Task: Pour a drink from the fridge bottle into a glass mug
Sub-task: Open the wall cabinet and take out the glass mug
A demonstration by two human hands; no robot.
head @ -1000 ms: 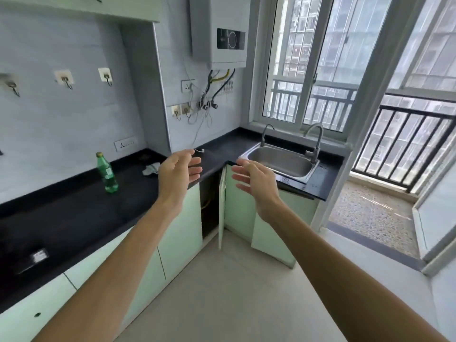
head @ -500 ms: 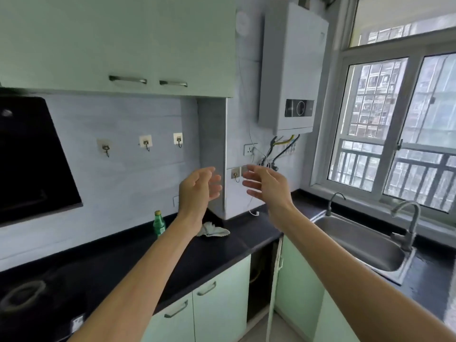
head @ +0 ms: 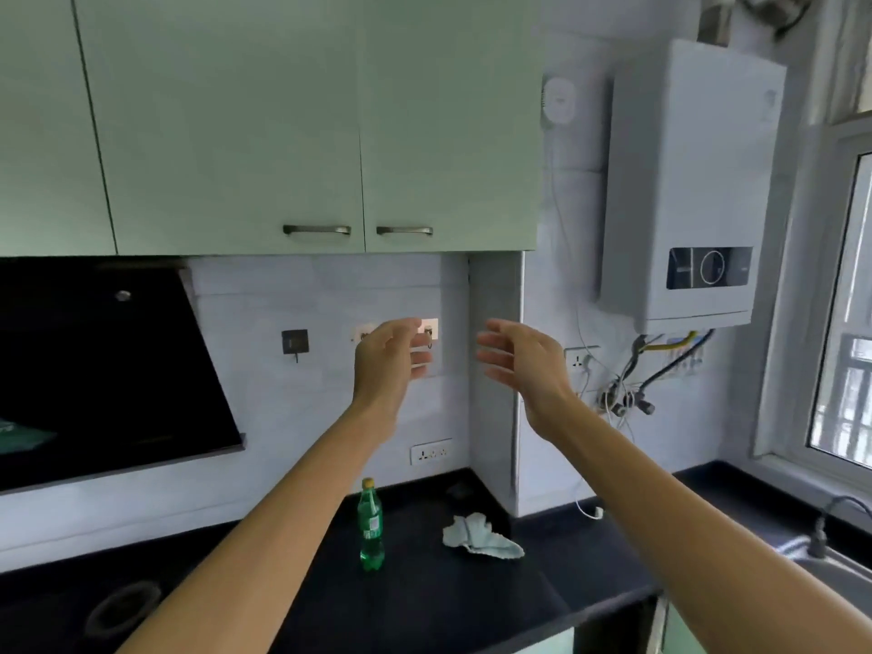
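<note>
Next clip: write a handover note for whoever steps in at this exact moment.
Left hand: open, empty, raised below the closed upper cabinet.
Right hand: open, empty, raised beside it.
Green bottle: upright, capped, on the black counter, untouched.
No mug in view.
Done: bottle appears set out.
Left: fetch a mug, uncap, pour.

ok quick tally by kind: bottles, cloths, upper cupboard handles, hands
green bottle: 1
cloth: 1
upper cupboard handles: 2
hands, left hand and right hand: 2
total: 6
</note>
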